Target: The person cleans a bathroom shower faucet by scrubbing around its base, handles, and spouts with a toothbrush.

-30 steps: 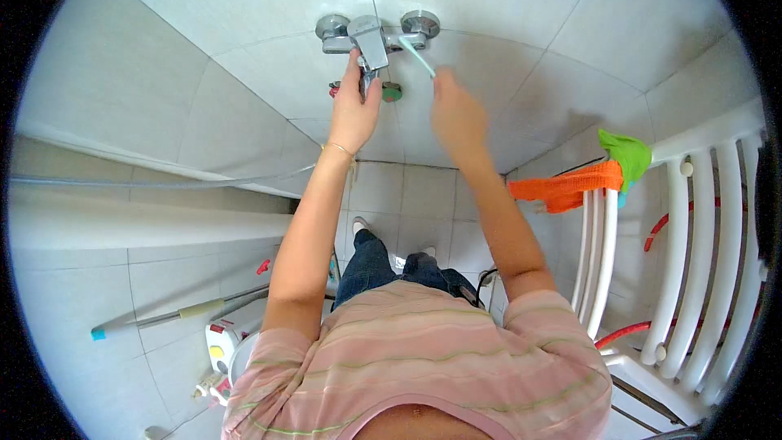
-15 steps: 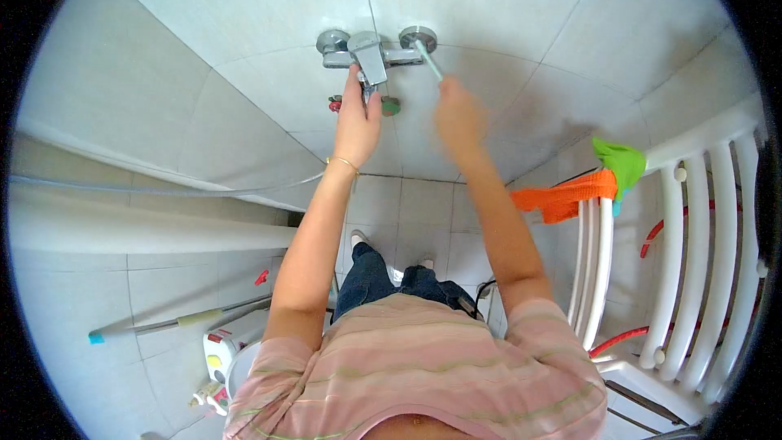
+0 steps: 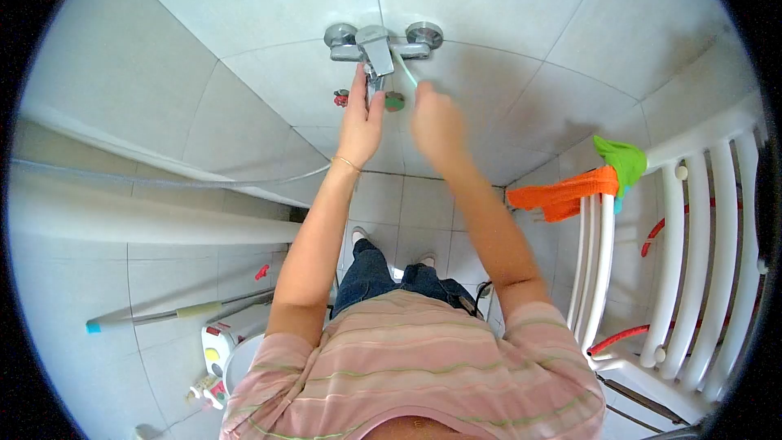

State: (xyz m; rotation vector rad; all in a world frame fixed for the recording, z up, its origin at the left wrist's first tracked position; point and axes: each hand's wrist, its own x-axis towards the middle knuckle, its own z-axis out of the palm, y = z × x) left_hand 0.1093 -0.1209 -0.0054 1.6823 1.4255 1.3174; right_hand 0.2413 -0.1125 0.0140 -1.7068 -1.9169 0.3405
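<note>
A chrome shower mixer tap point(image 3: 375, 50) is mounted on the tiled wall, with a round flange at each end. My left hand point(image 3: 359, 126) is below its lever, thumb and fingers on either side of the lower outlet point(image 3: 375, 86). In my right hand point(image 3: 441, 129), blurred by motion, is a slim pale-green toothbrush point(image 3: 406, 70). Its far end meets the tap body just right of the lever, and the bristles cannot be made out. Behind my left fingers a red valve knob point(image 3: 341, 98) shows, and a green round piece point(image 3: 394, 101) sits right of the outlet.
On the right stands a white towel radiator point(image 3: 672, 261) with an orange cloth point(image 3: 562, 194) and a green cloth point(image 3: 621, 161) over it. A grey hose point(image 3: 163, 178) runs along the left. A pole point(image 3: 175, 312) and a white appliance point(image 3: 218, 346) are at lower left.
My right hand has moved left, bringing the toothbrush from the right wall flange to the tap body beside the lever. The left hand keeps its place at the outlet.
</note>
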